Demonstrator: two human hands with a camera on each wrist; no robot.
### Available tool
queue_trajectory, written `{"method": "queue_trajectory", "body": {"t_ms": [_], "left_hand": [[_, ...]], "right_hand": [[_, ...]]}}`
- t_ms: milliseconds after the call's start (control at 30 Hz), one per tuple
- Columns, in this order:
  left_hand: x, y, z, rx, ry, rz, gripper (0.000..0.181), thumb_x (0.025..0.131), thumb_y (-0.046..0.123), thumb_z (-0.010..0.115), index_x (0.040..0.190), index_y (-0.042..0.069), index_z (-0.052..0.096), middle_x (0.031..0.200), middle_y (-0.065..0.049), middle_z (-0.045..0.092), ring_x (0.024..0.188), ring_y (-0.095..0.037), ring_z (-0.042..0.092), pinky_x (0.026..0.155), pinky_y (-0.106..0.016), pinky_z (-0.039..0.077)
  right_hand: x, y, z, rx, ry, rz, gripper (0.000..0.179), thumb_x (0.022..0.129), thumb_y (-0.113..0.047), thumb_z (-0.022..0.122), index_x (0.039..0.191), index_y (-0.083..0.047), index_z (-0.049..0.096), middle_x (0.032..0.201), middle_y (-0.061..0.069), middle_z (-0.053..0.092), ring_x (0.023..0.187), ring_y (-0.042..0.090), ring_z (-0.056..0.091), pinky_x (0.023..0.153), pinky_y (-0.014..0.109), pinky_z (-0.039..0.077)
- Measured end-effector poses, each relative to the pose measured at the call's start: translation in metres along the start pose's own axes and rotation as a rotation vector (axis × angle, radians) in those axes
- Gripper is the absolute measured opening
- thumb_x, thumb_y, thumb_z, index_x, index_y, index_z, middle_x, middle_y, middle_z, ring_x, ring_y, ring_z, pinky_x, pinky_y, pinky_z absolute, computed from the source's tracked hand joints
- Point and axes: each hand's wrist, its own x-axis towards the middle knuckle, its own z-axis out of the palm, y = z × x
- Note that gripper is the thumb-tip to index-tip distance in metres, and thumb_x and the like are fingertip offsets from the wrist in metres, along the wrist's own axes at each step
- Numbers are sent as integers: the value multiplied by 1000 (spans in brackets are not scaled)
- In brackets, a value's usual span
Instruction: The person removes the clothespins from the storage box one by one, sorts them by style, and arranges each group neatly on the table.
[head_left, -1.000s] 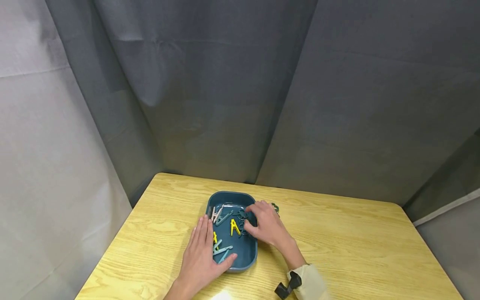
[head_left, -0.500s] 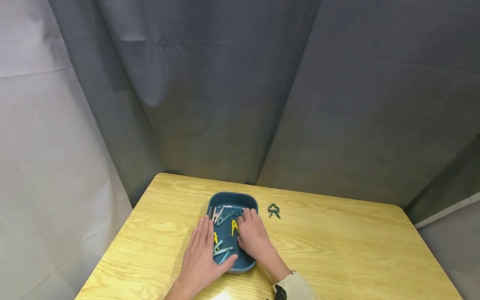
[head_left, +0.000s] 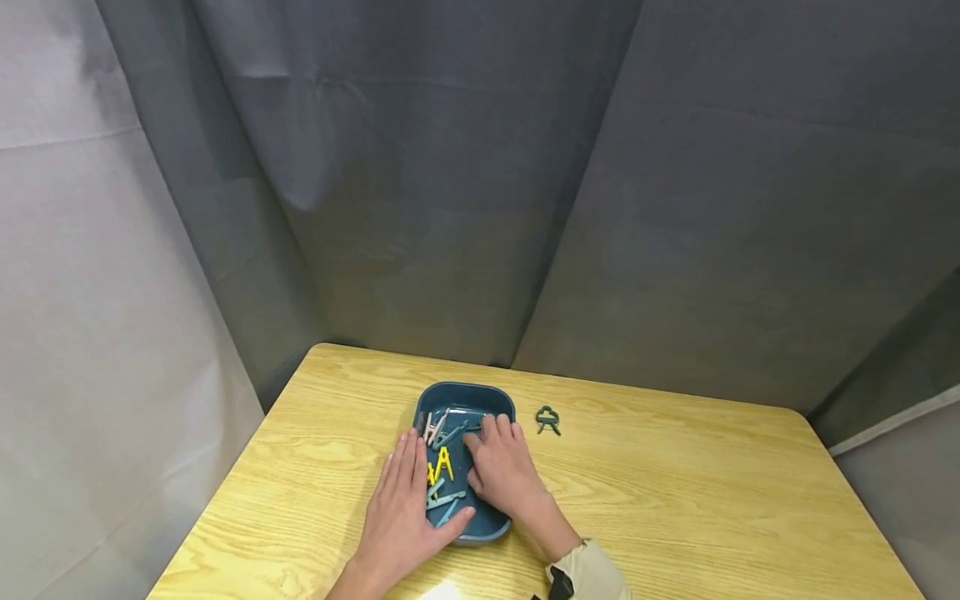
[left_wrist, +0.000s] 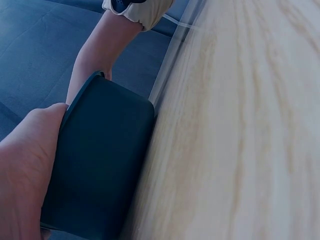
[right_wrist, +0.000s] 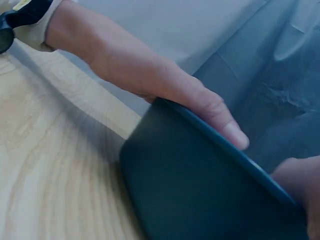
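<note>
A dark blue plastic bin [head_left: 489, 533] stands on the table with several clothespins in it. My left hand [head_left: 401, 508] rests along its left rim, fingers straight, thumb spread over the near end. Inside the bin's right side is my right hand [head_left: 504, 468], its fingers bent downward; its fingertips are hidden and I cannot tell what they hold. Just left of it lies a yellow clothespin [head_left: 444, 463]. A pale pink clothespin [head_left: 433, 429] and a teal one [head_left: 450, 435] lie toward the far end; light blue ones [head_left: 447, 500] lie beside my left thumb.
On the wooden table [head_left: 675, 483], right of the bin, lies a dark green clothespin [head_left: 548, 421]. Grey curtains [head_left: 465, 208] hang behind the table, and a pale curtain [head_left: 97, 333] hangs on the left.
My right hand has moved left and deeper into the bin, off its right rim. One yellow clothespin has shifted left toward the other. My left hand has stayed in place.
</note>
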Motion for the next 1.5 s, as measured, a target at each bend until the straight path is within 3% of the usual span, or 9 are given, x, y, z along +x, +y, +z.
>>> {"method": "queue_trajectory", "body": {"t_ms": [100, 233, 467, 700, 833, 967, 1133, 1300, 1500], "left_hand": [[-1, 1, 0, -3, 2, -1, 126, 84, 91, 47, 166, 0, 18, 174, -18, 14, 162, -30, 11, 129, -46, 20], [-2, 0, -1, -4, 2, 3, 125, 85, 90, 49, 166, 0, 18, 174, -18, 15, 161, -30, 11, 129, -46, 20], [-3, 0, -2, -3, 48, 25, 123, 85, 87, 54, 163, -3, 25, 172, -20, 19, 160, -34, 18, 127, -49, 25], [-2, -1, -3, -8, 34, 24, 122, 86, 87, 52, 164, -3, 23, 172, -20, 19, 160, -33, 17, 128, -47, 23], [-2, -1, -4, -10, 30, 25, 122, 86, 86, 52, 164, -3, 22, 172, -20, 19, 160, -34, 17, 128, -48, 22], [-2, 0, -4, -19, 16, 14, 122, 86, 87, 51, 164, -2, 21, 173, -20, 18, 161, -32, 15, 129, -47, 21], [-3, 0, -4, -9, 10, 9, 123, 86, 88, 49, 164, -3, 23, 173, -19, 17, 161, -32, 15, 128, -48, 22], [-3, -1, -5, -4, 5, 2, 123, 86, 89, 47, 164, -2, 23, 173, -19, 16, 161, -33, 15, 128, -48, 22], [-4, -1, -5, -8, 3, -1, 122, 86, 89, 48, 165, -1, 20, 174, -18, 16, 161, -31, 13, 129, -47, 21]], "right_hand": [[-3, -3, -2, -46, -6, 107, 37, 80, -33, 78, 95, 0, 72, 100, 14, 51, 95, 31, 40, 76, 43, 34], [-4, -6, -3, -92, -64, 178, 38, 77, -36, 79, 75, -1, 67, 97, 15, 49, 96, 33, 38, 77, 45, 33], [-3, -7, -3, -68, -81, 165, 39, 76, -37, 80, 61, -5, 64, 92, 12, 53, 93, 31, 39, 77, 45, 33], [-2, -6, -5, -1, -84, 115, 59, 86, -57, 78, 55, -9, 60, 89, 10, 61, 89, 28, 41, 75, 43, 32], [-2, -5, -5, 25, -46, 77, 49, 94, -43, 71, 59, -10, 61, 81, 6, 60, 85, 25, 42, 73, 41, 31], [-2, -4, -6, 25, -34, 48, 21, 91, -28, 72, 84, -8, 70, 85, 6, 59, 85, 25, 45, 73, 39, 31], [-2, -3, -5, -9, -87, -7, 49, 80, -44, 82, 115, -11, 70, 99, 7, 58, 90, 25, 43, 74, 37, 31], [-2, -2, -5, -6, -87, -40, 50, 74, -52, 82, 102, -12, 72, 92, 4, 53, 86, 23, 39, 72, 35, 29], [-1, -3, -5, 25, -74, -24, 50, 78, -57, 80, 88, -9, 73, 90, 5, 57, 87, 24, 43, 73, 35, 34]]}}
